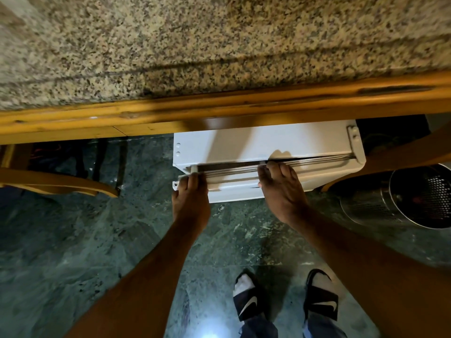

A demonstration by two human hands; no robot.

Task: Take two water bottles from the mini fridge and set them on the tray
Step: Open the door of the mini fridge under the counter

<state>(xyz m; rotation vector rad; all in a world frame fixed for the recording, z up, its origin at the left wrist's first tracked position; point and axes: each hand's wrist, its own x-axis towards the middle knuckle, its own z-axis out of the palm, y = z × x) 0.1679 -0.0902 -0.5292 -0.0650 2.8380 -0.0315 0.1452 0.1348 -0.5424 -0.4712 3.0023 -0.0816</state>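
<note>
Under the granite bench (pixel 219 45), a white fridge (pixel 263 142) stands on the green floor (pixel 73 240), its door slightly ajar. Left hand (pixel 191 201) fingers (pixel 192 178) clasp the door's corner; right hand (pixel 283 189) fingers hook its top edge. A mesh bin (pixel 415 196) stands beside it on the right.

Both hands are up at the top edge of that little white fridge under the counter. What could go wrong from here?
1. The left hand and right hand have fingertips in the narrow gap at the mini fridge door's top edge; they could get pinched.
2. The metal mesh bin stands close on the right and may get knocked.
3. The wooden counter edge overhangs the fridge, so rising carelessly risks a bump.
</note>
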